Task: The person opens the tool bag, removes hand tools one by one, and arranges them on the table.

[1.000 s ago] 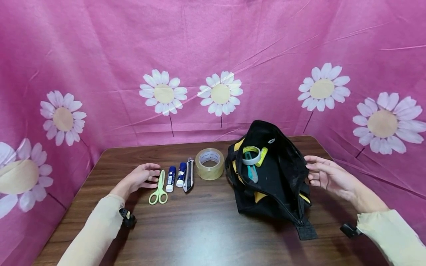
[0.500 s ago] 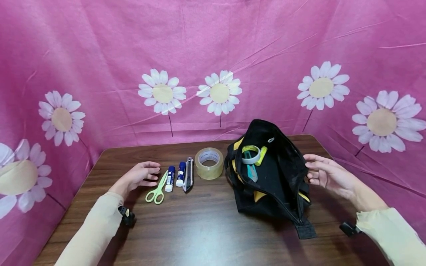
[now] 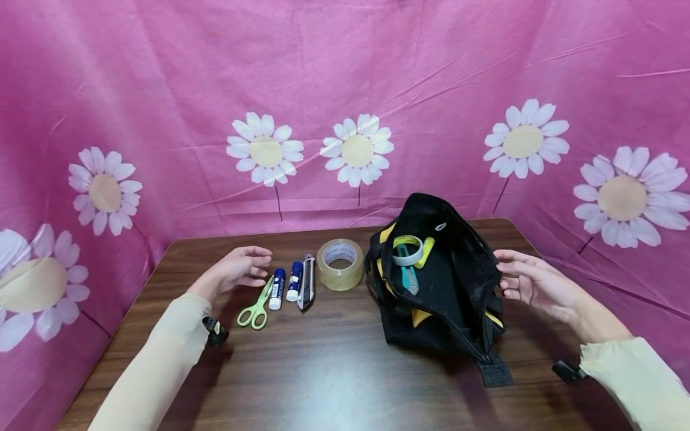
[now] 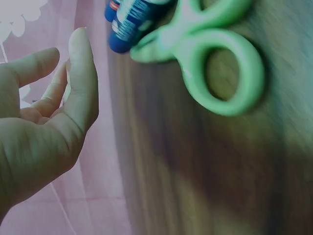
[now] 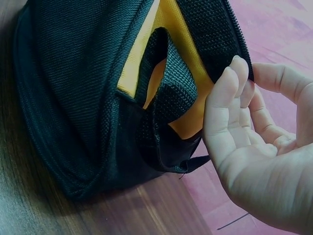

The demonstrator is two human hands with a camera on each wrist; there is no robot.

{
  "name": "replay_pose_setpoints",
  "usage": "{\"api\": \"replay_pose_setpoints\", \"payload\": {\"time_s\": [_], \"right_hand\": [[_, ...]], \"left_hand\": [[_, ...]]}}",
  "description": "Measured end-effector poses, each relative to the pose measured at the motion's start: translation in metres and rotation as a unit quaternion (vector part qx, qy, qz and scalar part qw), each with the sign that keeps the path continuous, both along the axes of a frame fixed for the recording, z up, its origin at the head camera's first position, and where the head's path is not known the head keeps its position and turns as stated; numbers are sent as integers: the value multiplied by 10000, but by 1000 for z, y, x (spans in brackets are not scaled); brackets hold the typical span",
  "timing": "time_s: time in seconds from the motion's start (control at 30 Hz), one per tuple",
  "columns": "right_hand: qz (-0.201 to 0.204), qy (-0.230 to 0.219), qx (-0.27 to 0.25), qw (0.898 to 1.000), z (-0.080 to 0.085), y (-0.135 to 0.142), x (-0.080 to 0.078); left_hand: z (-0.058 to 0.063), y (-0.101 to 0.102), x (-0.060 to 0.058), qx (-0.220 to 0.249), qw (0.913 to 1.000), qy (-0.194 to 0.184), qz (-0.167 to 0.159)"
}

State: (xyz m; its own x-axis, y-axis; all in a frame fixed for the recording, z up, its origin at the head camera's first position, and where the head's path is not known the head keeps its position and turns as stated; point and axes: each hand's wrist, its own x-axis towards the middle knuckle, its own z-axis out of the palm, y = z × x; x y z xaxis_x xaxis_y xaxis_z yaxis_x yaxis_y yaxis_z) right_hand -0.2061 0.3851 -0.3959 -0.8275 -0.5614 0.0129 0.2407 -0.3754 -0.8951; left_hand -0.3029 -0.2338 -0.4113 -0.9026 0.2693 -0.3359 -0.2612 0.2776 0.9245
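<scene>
My left hand (image 3: 234,270) hovers over the table beyond the tips of the green scissors (image 3: 260,304), its fingers loosely bent around nothing. In the left wrist view, a gap shows between that hand and the scissors (image 4: 222,73). Two blue-and-white glue sticks (image 3: 277,290) lie just right of the scissors, then a utility knife (image 3: 306,284) and a roll of clear packing tape (image 3: 341,278). On the right, my right hand (image 3: 541,290) pinches the zippered rim of an unzipped black-and-yellow bag (image 3: 431,335); the right wrist view shows thumb and fingertips on its edge (image 5: 239,39).
Inside the bag lie a small tape roll (image 3: 408,261), a teal utility knife (image 3: 409,280) and a yellow stick-shaped item (image 3: 425,252). The wooden table (image 3: 323,383) ends at a pink flowered cloth (image 3: 312,72) behind.
The scissors have turned slightly, their handles swinging left. My left hand has moved a little forward and right. The right hand keeps its hold on the bag rim.
</scene>
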Motion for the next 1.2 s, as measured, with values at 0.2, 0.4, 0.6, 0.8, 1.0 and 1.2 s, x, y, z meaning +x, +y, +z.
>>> {"api": "replay_pose_setpoints", "payload": {"time_s": [0.2, 0.4, 0.6, 0.8, 1.0, 1.2], "right_hand": [[76, 48, -32, 10000, 2, 0, 0], [18, 18, -7, 10000, 2, 1, -1], [43, -14, -36, 10000, 2, 1, -2], [60, -47, -19, 10000, 3, 0, -2], [77, -61, -31, 9999, 4, 1, -3], [-11, -50, 106, 9999, 4, 0, -2]], "left_hand": [[15, 21, -4, 58, 9997, 114, -191], [35, 50, -8, 272, 9987, 168, -390], [59, 89, -13, 398, 9969, 152, -662], [85, 128, -15, 137, 9938, 252, -1078], [109, 165, -14, 125, 9871, 423, -1542], [126, 205, -11, 49, 9781, 712, -1957]]}}
